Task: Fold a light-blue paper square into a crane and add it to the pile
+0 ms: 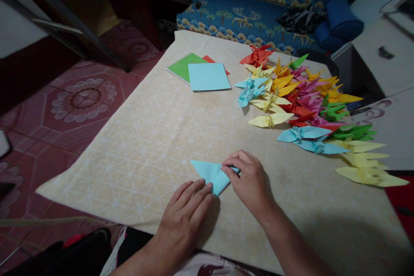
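A light blue sheet of origami paper, folded into a triangle, lies on the table near its front edge. My left hand rests flat with outstretched fingers, the fingertips touching the paper's lower left edge. At the paper's right corner, my right hand pinches a folded layer between thumb and fingers. A crease runs down the middle of the triangle. Part of the right corner is hidden under my right fingers.
Stacked square sheets, light blue paper over green paper and red, lie at the back. Many folded paper cranes crowd the right side of the cloth-covered table. Behind stands a blue patterned sofa.
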`<state>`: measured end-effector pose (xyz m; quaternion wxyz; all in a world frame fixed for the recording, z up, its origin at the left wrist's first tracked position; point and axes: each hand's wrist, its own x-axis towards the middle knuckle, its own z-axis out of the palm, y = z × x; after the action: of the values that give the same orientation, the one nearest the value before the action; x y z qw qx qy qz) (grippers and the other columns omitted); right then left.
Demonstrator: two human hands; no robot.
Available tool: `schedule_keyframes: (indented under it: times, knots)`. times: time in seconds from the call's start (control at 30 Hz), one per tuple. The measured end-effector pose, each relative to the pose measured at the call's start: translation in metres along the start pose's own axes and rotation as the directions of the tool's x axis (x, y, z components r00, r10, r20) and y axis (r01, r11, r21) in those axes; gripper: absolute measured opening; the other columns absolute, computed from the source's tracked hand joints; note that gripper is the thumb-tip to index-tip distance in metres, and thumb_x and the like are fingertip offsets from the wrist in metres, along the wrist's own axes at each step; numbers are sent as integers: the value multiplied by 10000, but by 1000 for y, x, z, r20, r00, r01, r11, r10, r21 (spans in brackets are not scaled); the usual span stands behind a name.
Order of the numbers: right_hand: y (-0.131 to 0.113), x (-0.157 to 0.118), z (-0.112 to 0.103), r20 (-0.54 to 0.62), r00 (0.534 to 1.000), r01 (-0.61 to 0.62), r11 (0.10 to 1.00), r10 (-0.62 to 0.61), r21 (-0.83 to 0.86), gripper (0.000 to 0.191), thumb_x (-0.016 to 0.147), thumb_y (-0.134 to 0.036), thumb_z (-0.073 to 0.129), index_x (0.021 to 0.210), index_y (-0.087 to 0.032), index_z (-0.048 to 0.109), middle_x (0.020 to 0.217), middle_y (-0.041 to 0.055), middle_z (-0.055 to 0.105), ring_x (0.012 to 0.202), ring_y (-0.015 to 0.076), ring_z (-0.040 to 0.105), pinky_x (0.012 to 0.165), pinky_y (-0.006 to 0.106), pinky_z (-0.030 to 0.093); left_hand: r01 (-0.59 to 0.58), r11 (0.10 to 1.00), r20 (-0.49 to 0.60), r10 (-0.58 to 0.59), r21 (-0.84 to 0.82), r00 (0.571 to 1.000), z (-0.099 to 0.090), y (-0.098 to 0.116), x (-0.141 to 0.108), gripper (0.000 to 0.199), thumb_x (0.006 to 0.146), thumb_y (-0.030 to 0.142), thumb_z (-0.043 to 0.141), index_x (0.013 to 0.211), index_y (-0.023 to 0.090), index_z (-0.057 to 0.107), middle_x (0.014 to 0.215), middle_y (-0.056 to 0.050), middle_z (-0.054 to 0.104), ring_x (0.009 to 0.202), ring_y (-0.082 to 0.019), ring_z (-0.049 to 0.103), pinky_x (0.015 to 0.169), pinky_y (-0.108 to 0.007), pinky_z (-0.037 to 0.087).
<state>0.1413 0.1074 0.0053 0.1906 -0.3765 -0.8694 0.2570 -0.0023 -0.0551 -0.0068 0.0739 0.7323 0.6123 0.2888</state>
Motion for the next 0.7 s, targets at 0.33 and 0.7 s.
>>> schedule_keyframes:
  times: [0.33,0.7]
  knots:
    - [-6,2,1,-22,1000,-12,996,10,-91,116,829,-157,671,762,-232,613,834,17,661,850,210,601,786,359,386,-3,998,29,1,67,1000,0,2,3,424,976,178,385,1371,184,540,1325,-64,624,1264,-261,494,1090,-414,293]
    - [-2,-2,5,-61,998,24,997,-28,-75,101,863,-157,662,803,-211,603,845,3,643,863,194,580,808,345,368,-17,994,68,10,104,998,-4,3,5,427,965,179,416,1374,168,539,1309,-58,634,1255,-256,493,1092,-403,286]
